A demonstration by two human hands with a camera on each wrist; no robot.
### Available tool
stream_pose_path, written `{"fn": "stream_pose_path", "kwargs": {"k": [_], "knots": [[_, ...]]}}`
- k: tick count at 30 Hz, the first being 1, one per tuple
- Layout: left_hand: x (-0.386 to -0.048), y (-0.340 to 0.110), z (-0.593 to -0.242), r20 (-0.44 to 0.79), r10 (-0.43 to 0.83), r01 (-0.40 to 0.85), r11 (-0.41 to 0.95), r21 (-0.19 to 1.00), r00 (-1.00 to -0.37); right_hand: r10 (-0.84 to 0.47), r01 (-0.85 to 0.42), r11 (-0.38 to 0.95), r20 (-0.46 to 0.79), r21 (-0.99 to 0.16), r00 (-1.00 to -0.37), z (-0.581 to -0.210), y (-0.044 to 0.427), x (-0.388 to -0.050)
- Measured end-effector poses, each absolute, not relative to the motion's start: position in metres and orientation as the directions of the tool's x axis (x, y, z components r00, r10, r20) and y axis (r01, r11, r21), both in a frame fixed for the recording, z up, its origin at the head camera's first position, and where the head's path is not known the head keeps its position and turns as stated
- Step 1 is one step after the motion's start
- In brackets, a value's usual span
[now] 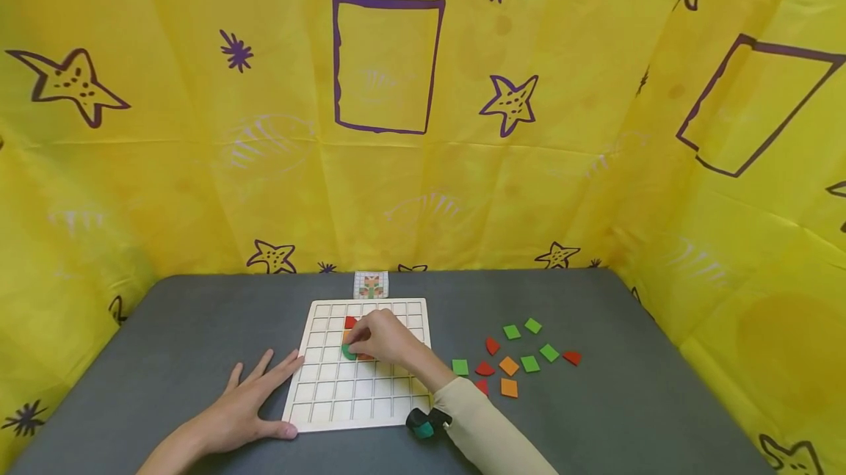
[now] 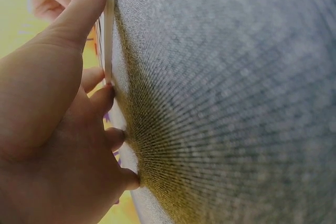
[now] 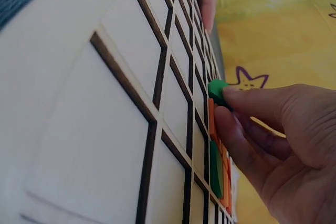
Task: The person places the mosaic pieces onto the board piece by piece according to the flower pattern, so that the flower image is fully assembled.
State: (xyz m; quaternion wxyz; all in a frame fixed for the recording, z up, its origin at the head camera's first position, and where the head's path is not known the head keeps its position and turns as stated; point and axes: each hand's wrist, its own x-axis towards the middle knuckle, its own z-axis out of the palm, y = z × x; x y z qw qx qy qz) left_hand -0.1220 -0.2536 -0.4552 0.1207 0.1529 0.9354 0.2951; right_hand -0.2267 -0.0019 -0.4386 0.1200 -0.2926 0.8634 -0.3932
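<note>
A white grid board (image 1: 324, 391) lies on the dark table. My right hand (image 1: 385, 337) is over its middle and pinches a green rounded tile (image 3: 216, 88) between thumb and finger. A red tile (image 1: 350, 322) and orange tiles (image 3: 212, 119) sit in cells beside it; another green tile (image 3: 216, 169) shows in the right wrist view. The right hand partly hides these pieces in the head view. My left hand (image 1: 236, 409) rests at the board's left side, fingers spread, with the thumb and a fingertip touching the edge.
Loose green tiles (image 1: 530, 364), orange tiles (image 1: 509, 388) and red tiles (image 1: 485, 368) are scattered right of the board. A small pattern card (image 1: 371, 285) lies behind the board. A yellow printed curtain (image 1: 463, 189) surrounds the table.
</note>
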Motion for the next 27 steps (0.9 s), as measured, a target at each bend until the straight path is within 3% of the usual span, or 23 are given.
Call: {"fn": "stream_pose_path", "kwargs": {"k": [8,16,27], "knots": [[-0.1207,-0.2547,-0.4557,-0.132,0.351,0.212,0.780,0.589,-0.927,-0.622,-0.477,0.503,0.081,-0.721,-0.779,-0.4415,-0.0035,-0.2270],[-0.1222,-0.2549,-0.4564,-0.125,0.349,0.212,0.777,0.592,-0.929,-0.606,-0.444,0.506,0.061,-0.739,-0.793,-0.4399,-0.0040,-0.2252],[-0.1237,-0.2525,-0.4550,-0.159,0.342,0.190,0.789,0.585,-0.926,-0.596,-0.466,0.568,0.052,-0.678,-0.801,-0.4376,-0.0066,-0.2249]]}}
